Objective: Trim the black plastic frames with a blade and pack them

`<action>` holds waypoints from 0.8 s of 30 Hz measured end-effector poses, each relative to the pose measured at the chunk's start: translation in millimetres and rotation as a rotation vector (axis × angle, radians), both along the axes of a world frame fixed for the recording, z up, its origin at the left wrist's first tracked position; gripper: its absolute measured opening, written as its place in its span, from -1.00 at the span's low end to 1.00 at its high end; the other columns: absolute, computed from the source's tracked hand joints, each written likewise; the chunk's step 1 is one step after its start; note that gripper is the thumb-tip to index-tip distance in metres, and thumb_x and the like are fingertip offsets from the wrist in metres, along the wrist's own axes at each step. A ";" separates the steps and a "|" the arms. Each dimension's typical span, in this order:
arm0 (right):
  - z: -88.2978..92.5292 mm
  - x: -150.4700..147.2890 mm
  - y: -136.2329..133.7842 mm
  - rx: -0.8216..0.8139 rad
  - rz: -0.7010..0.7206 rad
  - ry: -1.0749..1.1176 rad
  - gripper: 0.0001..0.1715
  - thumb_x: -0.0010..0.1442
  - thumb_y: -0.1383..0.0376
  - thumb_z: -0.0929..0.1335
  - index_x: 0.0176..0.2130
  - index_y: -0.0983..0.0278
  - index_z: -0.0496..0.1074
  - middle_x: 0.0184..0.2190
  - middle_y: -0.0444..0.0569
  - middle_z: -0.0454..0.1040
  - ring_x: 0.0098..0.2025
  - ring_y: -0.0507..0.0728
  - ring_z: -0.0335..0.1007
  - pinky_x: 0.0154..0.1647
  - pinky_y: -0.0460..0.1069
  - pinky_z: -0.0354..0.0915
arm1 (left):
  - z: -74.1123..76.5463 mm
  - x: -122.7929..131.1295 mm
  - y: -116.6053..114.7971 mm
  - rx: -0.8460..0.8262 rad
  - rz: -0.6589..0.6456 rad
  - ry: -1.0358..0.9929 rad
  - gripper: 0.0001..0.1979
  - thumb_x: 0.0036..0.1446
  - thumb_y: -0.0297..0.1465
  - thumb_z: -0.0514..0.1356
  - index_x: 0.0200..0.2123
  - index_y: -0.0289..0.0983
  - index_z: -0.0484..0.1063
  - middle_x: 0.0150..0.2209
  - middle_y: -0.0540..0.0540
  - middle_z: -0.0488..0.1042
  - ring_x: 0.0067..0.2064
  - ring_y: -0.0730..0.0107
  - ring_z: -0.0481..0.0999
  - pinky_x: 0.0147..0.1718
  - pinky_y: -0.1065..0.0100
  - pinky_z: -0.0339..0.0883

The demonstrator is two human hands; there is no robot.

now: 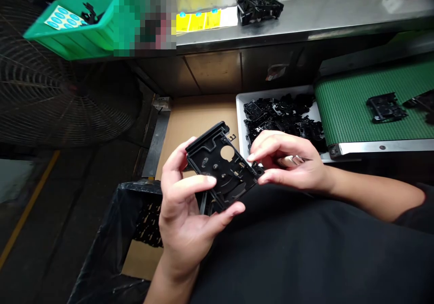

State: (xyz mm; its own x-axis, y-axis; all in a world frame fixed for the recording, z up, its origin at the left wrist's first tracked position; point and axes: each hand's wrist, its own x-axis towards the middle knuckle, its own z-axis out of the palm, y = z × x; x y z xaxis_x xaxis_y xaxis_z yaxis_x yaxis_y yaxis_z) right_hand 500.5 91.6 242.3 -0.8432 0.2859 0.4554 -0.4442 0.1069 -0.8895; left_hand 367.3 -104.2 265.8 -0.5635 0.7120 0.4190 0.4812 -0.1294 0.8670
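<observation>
My left hand [190,204] is closed around the edges of a black moulded plastic frame [220,173], with one finger laid across its face. The part is tilted and has a round cut-out and several slots. At its right corner, the thumb and forefinger of my right hand [291,161] pinch the edge. A small silvery metal object [292,160] shows among the curled fingers of that hand; its kind is unclear. Just behind, a white tray [240,114] holds a heap of black plastic parts [278,116].
A green conveyor belt [352,114] carries black parts [386,107] on the right. On the steel shelf [315,19] sit a black assembly [259,9] and a green bin [88,37]. A large fan [68,82] stands left. A black-lined bin [108,231] is below my left hand.
</observation>
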 end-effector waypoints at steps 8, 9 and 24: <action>1.0 -3.0 -1.3 0.003 -0.019 0.058 -0.64 0.11 0.44 0.55 -0.07 0.35 0.56 -0.28 -0.02 0.46 -0.43 -0.01 0.24 -0.55 -0.11 0.22 | -0.4 7.5 0.9 0.046 0.041 -0.110 0.12 -0.25 -0.55 0.55 0.34 0.03 0.13 0.39 -0.19 0.16 0.43 -0.15 0.11 0.32 -0.28 0.16; 1.2 -3.0 -1.1 0.007 -0.021 0.062 -0.64 0.11 0.44 0.55 -0.07 0.35 0.56 -0.28 -0.02 0.46 -0.44 -0.02 0.23 -0.55 -0.11 0.21 | -0.2 7.4 1.0 0.032 0.043 -0.121 0.15 -0.24 -0.54 0.55 0.37 0.03 0.09 0.41 -0.18 0.14 0.44 -0.13 0.08 0.34 -0.25 0.14; 3.8 -8.2 2.8 0.078 -0.041 0.151 -0.65 0.08 0.39 0.59 -0.12 0.34 0.55 -0.26 -0.03 0.53 -0.24 0.05 0.48 -0.36 -0.08 0.41 | 1.3 11.5 1.2 -0.017 0.101 -0.124 0.07 -0.21 -0.42 0.54 0.36 0.00 0.18 0.44 0.00 0.13 0.45 -0.17 0.04 0.32 -0.05 0.27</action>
